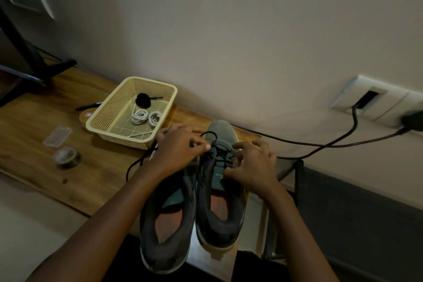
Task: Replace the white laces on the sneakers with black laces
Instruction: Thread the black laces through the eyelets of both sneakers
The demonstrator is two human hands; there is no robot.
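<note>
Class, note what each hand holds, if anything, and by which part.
The left hand pinches the black shoelace at its loop near the grey fabric sneaker's toe. The right hand curls its fingers at the lace's crossings; whether they grip cannot be told.

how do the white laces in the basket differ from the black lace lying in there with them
The white laces form two loose, open rings; the black lace is one tight bundle with an end sticking out. The white laces lie toward the near side of the basket, the black lace toward its far side. Both are coiled and rest inside the basket.
</note>
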